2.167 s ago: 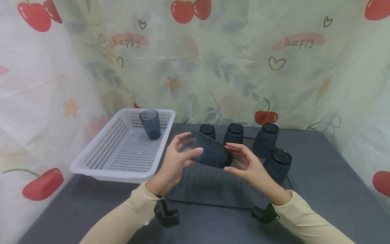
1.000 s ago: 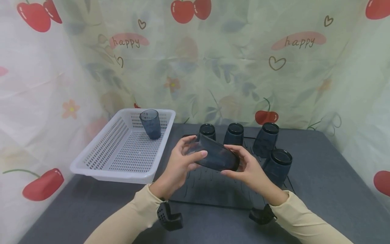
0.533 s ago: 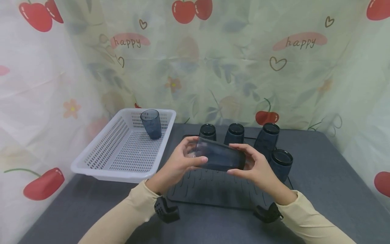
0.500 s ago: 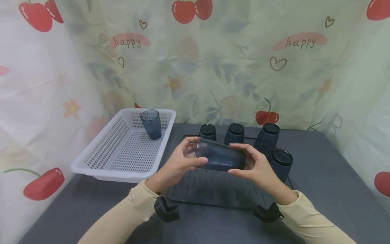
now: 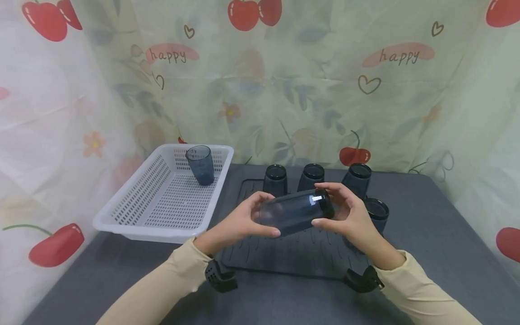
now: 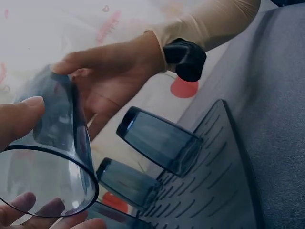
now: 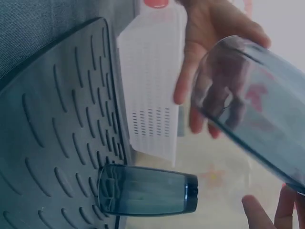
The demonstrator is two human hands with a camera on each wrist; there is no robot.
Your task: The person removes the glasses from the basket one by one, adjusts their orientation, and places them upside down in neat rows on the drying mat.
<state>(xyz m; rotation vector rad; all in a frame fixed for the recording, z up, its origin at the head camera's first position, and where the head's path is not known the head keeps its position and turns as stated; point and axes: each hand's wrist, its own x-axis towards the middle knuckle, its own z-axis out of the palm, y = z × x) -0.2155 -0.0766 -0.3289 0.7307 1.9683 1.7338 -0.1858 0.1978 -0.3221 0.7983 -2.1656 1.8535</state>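
Note:
A smoky blue drinking glass [image 5: 292, 213] is held sideways above the black drying mat [image 5: 280, 259], its base at the right and slightly raised. My left hand [image 5: 243, 220] holds the rim end, thumb in front and fingers behind. At the base, my right hand [image 5: 351, 219] grips with thumb below and fingers over the top. The left wrist view shows the round rim of the glass [image 6: 90, 191] near the left fingers. Several matching glasses stand upside down on the mat, including one at the back left [image 5: 275, 181] and one at the right [image 5: 378, 214], partly hidden by my right hand.
Left of the mat sits a white perforated basket [image 5: 142, 232], with one upright, leaning glass [image 5: 201, 166] at its back right corner. A dark grey cloth [image 5: 438, 234] covers the table. Behind hangs a printed curtain [image 5: 260, 90] with cherries.
The held glass has shifted right and turned, so its base end now points slightly upward rather than down. My right hand has moved right with it. The other glasses stay put.

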